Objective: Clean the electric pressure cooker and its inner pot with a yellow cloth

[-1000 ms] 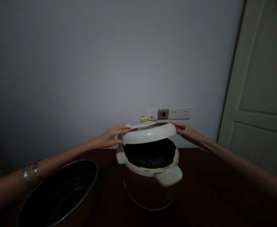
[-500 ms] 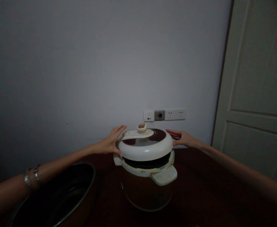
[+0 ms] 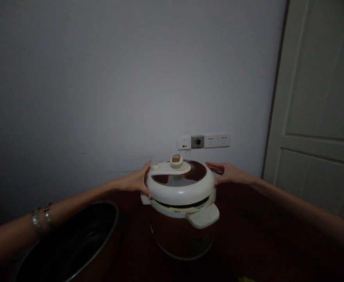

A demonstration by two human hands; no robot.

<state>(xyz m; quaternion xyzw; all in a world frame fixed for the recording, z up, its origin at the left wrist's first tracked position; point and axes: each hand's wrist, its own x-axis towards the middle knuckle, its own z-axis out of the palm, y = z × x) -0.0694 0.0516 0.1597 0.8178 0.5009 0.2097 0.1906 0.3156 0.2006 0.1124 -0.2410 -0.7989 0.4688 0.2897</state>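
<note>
A cream electric cooker (image 3: 183, 231) stands on the dark wooden table (image 3: 263, 243). Its white lid (image 3: 180, 186), with a brown top panel, a cream handle and a small knob, sits slightly tilted on the cooker rim, a dark gap showing at the front. My left hand (image 3: 138, 181) grips the lid's left edge, thumb under and fingers up along the side. My right hand (image 3: 226, 173) presses on the lid's right edge with fingers stretched towards it. A bracelet is on my left wrist.
A large dark metal pot (image 3: 72, 243) stands at the near left of the table. A grey wall with a strip of sockets (image 3: 203, 141) is right behind the cooker. A cream door (image 3: 321, 117) is at the right.
Both hands have brought the lid down from a raised, tilted position over the open cooker until it rests on the rim. The dark inside is now nearly covered.
</note>
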